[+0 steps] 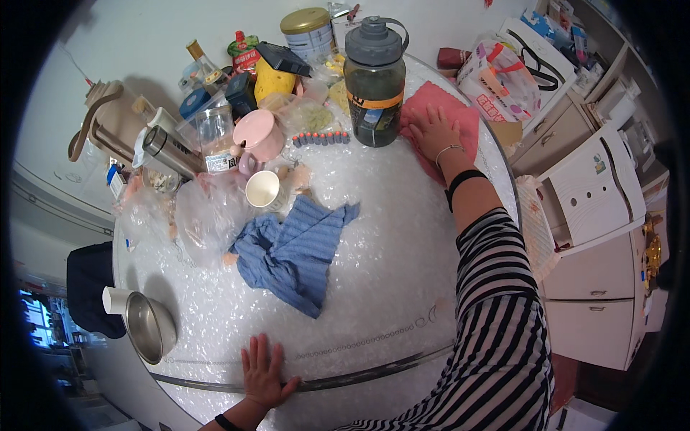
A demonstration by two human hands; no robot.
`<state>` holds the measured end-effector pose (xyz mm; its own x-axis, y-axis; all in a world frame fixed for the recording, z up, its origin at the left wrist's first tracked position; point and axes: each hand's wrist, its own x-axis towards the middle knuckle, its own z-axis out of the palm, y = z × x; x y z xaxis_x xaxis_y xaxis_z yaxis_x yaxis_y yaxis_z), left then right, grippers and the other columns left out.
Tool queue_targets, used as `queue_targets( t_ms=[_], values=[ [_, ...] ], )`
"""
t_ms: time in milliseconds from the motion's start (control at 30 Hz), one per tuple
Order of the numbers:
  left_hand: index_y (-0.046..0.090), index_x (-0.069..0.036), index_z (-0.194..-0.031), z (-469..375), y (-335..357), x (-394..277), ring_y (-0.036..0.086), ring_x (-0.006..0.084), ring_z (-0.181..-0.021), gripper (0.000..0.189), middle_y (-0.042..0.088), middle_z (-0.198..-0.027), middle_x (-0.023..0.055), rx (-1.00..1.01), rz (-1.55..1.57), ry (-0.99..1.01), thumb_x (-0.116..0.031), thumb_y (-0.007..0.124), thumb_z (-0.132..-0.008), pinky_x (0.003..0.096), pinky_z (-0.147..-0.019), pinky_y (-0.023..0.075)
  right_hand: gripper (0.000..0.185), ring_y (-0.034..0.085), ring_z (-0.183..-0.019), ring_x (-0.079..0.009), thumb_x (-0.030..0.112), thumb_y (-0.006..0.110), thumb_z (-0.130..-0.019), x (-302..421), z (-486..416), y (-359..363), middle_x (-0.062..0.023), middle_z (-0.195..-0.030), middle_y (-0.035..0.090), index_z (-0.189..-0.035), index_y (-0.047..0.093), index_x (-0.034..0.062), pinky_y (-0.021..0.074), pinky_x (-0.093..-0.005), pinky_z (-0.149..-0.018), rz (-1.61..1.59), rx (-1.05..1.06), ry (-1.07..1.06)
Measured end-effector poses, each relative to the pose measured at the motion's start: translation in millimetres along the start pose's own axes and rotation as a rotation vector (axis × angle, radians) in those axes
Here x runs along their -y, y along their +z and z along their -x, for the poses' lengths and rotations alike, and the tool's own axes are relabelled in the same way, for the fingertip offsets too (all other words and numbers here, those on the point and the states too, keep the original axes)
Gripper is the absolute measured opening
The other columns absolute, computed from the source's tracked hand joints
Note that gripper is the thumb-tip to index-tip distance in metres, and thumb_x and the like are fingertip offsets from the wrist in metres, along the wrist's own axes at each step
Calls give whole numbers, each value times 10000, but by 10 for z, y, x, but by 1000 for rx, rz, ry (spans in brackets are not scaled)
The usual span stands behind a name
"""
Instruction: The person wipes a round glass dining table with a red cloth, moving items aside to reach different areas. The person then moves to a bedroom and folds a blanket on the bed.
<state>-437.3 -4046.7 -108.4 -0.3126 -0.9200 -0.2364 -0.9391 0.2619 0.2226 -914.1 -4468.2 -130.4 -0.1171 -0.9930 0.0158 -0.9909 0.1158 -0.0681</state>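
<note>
My right hand (434, 132) lies flat, fingers spread, on a pink-red cloth (463, 121) at the far right of the table. Just left of that hand stands a large grey water bottle (375, 81) with a looped lid. At the near edge, my left hand (262, 375) rests palm down with fingers apart, touching only the table (388, 258) under its clear plastic cover. A crumpled blue cloth (299, 250) lies mid-table, beyond my left hand. Behind it stands a paper cup (264, 189), with a pink lidded mug (259, 134) farther back.
Left of my hand are a metal bowl (151, 328) and a white cup (116, 300). Clear plastic bags (207, 221), a steel thermos (171, 153), a beige kettle (105, 116) and a gold-lidded tin (305, 32) crowd the far side. A white cabinet (587, 269) stands right.
</note>
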Motion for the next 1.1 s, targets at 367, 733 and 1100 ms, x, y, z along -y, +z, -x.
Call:
queue_targets(
  t_ms=[367, 733, 1100],
  values=[
    [379, -62, -1471, -5, -20, -28, 138, 484, -1475, 833, 175, -1588, 292, -49, -22, 35, -503, 634, -813, 646, -1150, 102, 643, 225, -1485, -287, 499, 444, -966, -44, 1390, -54, -77, -1595, 298, -1498, 383, 143, 180, -562, -1177, -85, -80, -389],
    [315, -89, -1520, 35, -54, -60, 124, 423, -1495, 810, 152, -1616, 230, -111, 22, 50, -434, 619, -853, 598, -1171, 108, 727, 206, -1493, -286, 549, 481, -940, -554, 3497, -103, -84, -1614, 260, -1517, 356, 126, 180, -550, -1166, 39, -121, 146],
    [305, -109, -1535, 78, 34, -3, 134, 384, -1500, 764, 141, -1626, 200, -214, -34, 93, -497, 552, -924, 582, -1177, 134, 765, 191, -1485, -379, 504, 563, -912, 891, 5745, -160, -173, -1606, 234, -1518, 336, 97, 169, -590, -1158, -66, -63, 253]
  ],
)
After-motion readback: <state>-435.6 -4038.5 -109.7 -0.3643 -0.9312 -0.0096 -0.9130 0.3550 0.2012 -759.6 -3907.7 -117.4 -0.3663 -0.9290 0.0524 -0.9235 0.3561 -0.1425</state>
